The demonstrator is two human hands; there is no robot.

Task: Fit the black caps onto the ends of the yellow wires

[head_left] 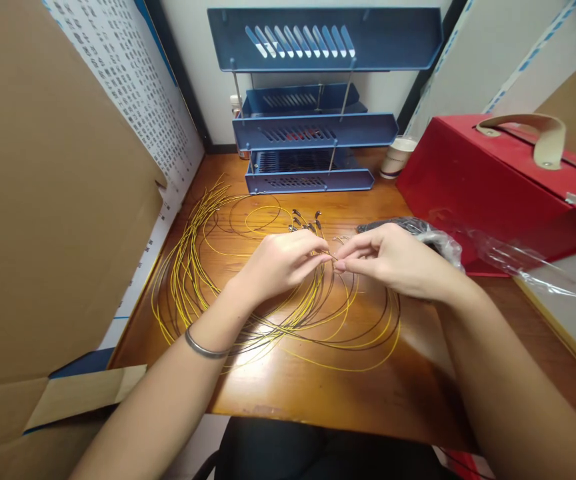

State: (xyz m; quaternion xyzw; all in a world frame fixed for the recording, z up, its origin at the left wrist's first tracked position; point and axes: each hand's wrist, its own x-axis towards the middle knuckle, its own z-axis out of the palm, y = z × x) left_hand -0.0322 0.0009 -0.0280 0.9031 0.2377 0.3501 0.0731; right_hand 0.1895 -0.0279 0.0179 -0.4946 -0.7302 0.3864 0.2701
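Note:
My left hand and my right hand meet above the middle of the wooden table. Each pinches a thin wire, and the fingertips are almost touching. Which wire ends lie between the fingers is too small to make out. Below and to the left spreads a loose coil of yellow and dark wires, looping toward the front and right. Several small black connectors rest on the table just beyond my left hand. Behind my right hand lies a clear plastic bag with dark contents, partly hidden.
A blue tiered tray rack stands at the back, with a paper cup beside it. On the right is a red box with a pale handle. Cardboard rises along the left. The wooden table ends near my lap.

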